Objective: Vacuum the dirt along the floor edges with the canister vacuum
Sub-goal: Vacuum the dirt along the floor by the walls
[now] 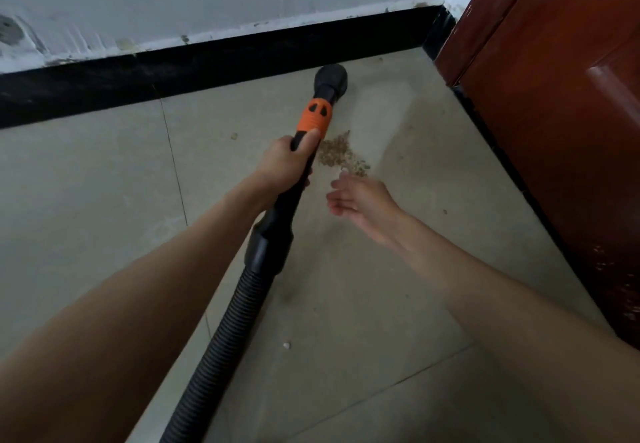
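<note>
Left hand [289, 160] grips the vacuum wand [304, 152], its nozzle [331, 77] far by the black baseboard [207, 72]; right hand [360, 202] hangs loosely open, empty. Nozzle sits beyond the dirt pile [341, 155], so a careless pull back could scatter it.

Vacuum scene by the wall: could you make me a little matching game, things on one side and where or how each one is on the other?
Things:
1. vacuum nozzle
2. left hand
3. right hand
4. dirt pile

States:
A. open, holding nothing
B. lying on the tile beside the wand
C. close to the black baseboard
D. gripping the wand below the orange collar

Pairs: 1-C, 2-D, 3-A, 4-B
</note>
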`<state>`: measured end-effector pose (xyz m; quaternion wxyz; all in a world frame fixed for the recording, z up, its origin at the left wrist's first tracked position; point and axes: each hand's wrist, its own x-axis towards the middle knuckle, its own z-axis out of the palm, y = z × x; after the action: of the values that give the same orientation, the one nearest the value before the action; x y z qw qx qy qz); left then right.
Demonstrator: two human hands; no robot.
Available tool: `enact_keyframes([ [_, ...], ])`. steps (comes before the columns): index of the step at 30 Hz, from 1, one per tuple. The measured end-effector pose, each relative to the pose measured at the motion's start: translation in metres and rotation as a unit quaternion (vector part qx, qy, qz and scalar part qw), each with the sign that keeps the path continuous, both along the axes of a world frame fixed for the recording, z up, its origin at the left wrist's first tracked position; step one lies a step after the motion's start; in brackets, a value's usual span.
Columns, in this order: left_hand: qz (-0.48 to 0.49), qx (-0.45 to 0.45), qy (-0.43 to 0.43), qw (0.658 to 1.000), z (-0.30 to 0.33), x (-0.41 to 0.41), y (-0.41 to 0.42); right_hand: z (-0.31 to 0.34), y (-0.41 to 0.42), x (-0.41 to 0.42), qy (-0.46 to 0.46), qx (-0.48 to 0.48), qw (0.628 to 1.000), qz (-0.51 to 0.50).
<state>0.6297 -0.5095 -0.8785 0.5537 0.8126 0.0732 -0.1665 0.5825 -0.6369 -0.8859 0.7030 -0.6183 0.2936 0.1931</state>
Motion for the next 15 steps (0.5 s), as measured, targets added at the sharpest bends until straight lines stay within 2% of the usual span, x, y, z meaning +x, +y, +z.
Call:
enact_keyframes([
  [5,0.043,-0.059,-0.004,0.997,0.031,0.011,0.007,0.021,0.014,-0.029,-0.033,0.108,0.984,0.141],
  [7,0.061,-0.091,0.005,0.994,0.046,0.013,0.006,0.029,0.021,-0.033,-0.061,0.116,0.973,0.189],
  [9,0.076,-0.134,0.008,0.988,0.062,0.014,0.002,0.038,0.024,-0.034,-0.094,0.104,0.972,0.186],
  [12,0.125,-0.208,0.023,0.97,0.081,0.014,-0.004,0.051,0.028,-0.035,-0.166,0.01,0.974,0.153],
  [15,0.126,-0.236,0.087,0.96,0.085,0.004,0.0,0.055,0.033,-0.045,-0.23,-0.136,0.947,0.18],
])
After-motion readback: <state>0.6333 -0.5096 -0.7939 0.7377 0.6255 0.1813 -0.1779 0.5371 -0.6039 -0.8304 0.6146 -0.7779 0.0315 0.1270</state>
